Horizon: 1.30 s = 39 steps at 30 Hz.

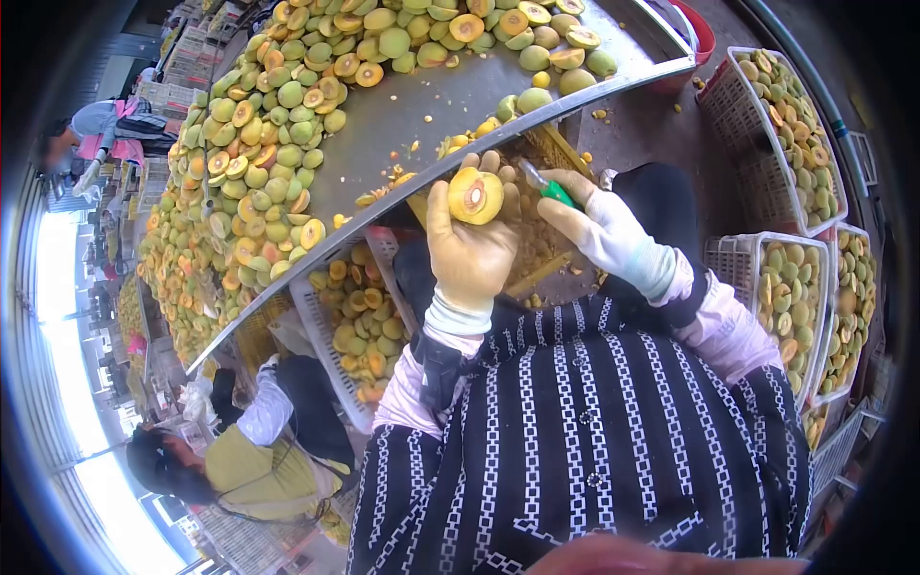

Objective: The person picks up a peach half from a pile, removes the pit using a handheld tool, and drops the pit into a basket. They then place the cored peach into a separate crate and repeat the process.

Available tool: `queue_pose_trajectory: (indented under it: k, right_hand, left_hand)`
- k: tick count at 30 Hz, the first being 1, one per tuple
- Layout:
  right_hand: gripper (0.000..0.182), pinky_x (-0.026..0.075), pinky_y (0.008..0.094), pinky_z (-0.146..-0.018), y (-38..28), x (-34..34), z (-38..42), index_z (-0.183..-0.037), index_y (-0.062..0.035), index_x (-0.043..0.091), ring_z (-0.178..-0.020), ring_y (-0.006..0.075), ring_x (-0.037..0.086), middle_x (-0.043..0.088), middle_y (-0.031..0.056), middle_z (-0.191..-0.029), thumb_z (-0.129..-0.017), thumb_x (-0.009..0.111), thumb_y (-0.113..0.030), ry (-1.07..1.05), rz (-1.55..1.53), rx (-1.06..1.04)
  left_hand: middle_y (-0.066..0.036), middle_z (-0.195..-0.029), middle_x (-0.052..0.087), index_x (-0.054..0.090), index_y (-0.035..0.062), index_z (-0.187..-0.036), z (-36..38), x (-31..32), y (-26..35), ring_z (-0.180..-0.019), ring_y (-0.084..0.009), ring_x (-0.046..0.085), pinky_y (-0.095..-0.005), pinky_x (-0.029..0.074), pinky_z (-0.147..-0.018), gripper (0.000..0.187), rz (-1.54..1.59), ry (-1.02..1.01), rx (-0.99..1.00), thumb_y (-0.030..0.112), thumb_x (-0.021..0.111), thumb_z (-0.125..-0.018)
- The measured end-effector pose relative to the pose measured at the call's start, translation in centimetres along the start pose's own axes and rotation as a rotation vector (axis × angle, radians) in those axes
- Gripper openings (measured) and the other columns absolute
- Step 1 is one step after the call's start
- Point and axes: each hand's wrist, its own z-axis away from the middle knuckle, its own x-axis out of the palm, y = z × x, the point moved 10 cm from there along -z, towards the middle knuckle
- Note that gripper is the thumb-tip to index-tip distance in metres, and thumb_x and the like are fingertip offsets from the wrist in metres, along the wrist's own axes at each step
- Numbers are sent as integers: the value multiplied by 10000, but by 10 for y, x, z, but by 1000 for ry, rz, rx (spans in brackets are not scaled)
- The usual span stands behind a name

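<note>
In my gloved left hand [471, 251], palm up, lies a halved yellow peach [476, 195], its cut face toward me and a pale pit cavity or stone at its centre. My gloved right hand [606, 226] grips a small hand tool with a green handle [558, 195] and a short metal tip, which points toward the left hand. The tip is apart from the fruit. Just beyond both hands runs the metal edge of a sloping table [383, 129] heaped with peach halves [251, 182].
A crate of peach halves [359, 321] stands under the table edge at left. More full crates [788, 144] line the right side. Below the hands is a yellow crate [537, 278]. A co-worker [259, 460] sits at lower left; another person [105, 129] is farther off.
</note>
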Motion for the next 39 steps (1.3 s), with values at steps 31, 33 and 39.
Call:
queue_pose_trajectory:
  k: [31,33,39]
  right_hand:
    - [209,500,390,-497,-27,38,3,-949,-47,497,-581,295,642,620,112,-646,-790,607,-125,-256,736,-109]
    - [214,502,396,-502,-27,43,6,-956,-41,494,-579,303,641,618,118,-642,-794,606,-126,-260,703,-104]
    - [243,516,419,-544,-29,57,7,-970,-13,478,-622,337,640,610,153,-655,-810,604,-143,-310,522,-32]
  left_hand:
    - [-133,-1079,601,512,35,-1094,26,28,14,-992,-244,597,-367,487,-888,405,-689,96,420,400,366,-999]
    - [-162,-986,635,527,5,-1037,31,36,22,-883,-269,634,-371,519,-838,407,-907,151,514,368,347,-999]
    - [-153,-908,634,502,13,-959,26,30,35,-775,-251,642,-343,547,-714,393,-954,148,542,368,336,-991]
